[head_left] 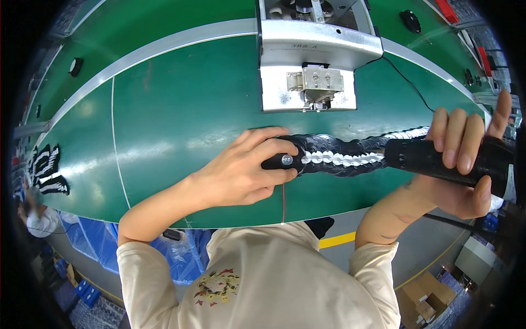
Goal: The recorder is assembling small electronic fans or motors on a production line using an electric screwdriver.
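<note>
On the green table lies a long black-and-white piece with scalloped edges (342, 159), perhaps a braided band; I cannot make out its exact kind. My left hand (246, 167) curls its fingers around its black left end, beside a round silver stud (287, 159). A black tapered cylinder (419, 158), which looks like a hair dryer or heat gun, is in my right hand (463, 148). Several fingers wrap over it, with one finger pointing up and the thumb below. Its nozzle points left, at the black-and-white piece, and hides part of it.
A silver metal machine (320, 55) stands beyond the piece, with a thin black cable (411, 82) running right. Several black-and-white pieces (49, 170) lie at the table's left end. Blue plastic sheeting (101, 241) hangs below the near edge; cardboard boxes (424, 296) are at lower right.
</note>
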The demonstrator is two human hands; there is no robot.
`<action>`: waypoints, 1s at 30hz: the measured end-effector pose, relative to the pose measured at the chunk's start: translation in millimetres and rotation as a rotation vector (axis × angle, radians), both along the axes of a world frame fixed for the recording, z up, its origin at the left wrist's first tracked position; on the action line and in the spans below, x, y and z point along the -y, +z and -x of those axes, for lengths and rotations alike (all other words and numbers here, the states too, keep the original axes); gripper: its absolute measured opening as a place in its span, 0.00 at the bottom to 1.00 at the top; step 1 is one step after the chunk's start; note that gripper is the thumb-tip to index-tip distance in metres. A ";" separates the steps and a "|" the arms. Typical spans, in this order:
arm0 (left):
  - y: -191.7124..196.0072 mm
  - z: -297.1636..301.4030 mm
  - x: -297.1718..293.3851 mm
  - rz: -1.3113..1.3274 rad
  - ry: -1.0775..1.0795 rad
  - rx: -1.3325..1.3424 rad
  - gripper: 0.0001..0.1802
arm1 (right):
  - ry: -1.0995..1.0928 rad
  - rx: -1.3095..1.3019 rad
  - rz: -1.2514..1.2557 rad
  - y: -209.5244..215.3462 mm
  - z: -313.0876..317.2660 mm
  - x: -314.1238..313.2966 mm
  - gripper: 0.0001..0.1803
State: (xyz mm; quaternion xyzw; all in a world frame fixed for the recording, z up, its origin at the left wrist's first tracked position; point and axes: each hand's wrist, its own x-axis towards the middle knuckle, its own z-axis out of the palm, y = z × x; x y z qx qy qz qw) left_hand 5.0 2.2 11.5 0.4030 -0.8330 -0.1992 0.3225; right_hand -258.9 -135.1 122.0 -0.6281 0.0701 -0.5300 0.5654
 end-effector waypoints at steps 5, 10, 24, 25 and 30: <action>-7.8 5.8 0.1 -0.042 0.000 -0.093 0.14 | 0.228 0.107 -0.009 0.1 -27.3 5.0 0.33; -9.2 6.3 -1.3 -0.005 0.031 -0.056 0.11 | 0.197 0.145 -0.023 9.6 -67.9 15.0 0.27; -16.5 3.5 -5.8 0.021 0.066 -0.071 0.13 | 0.033 -0.104 -0.022 1.5 -108.2 21.2 0.21; -16.3 4.5 -4.9 0.029 0.062 -0.073 0.13 | 0.023 -0.101 -0.021 2.5 -107.2 19.7 0.21; -22.8 6.2 -6.7 0.077 0.089 -0.087 0.08 | 0.158 -0.204 0.078 3.2 -79.1 0.1 0.24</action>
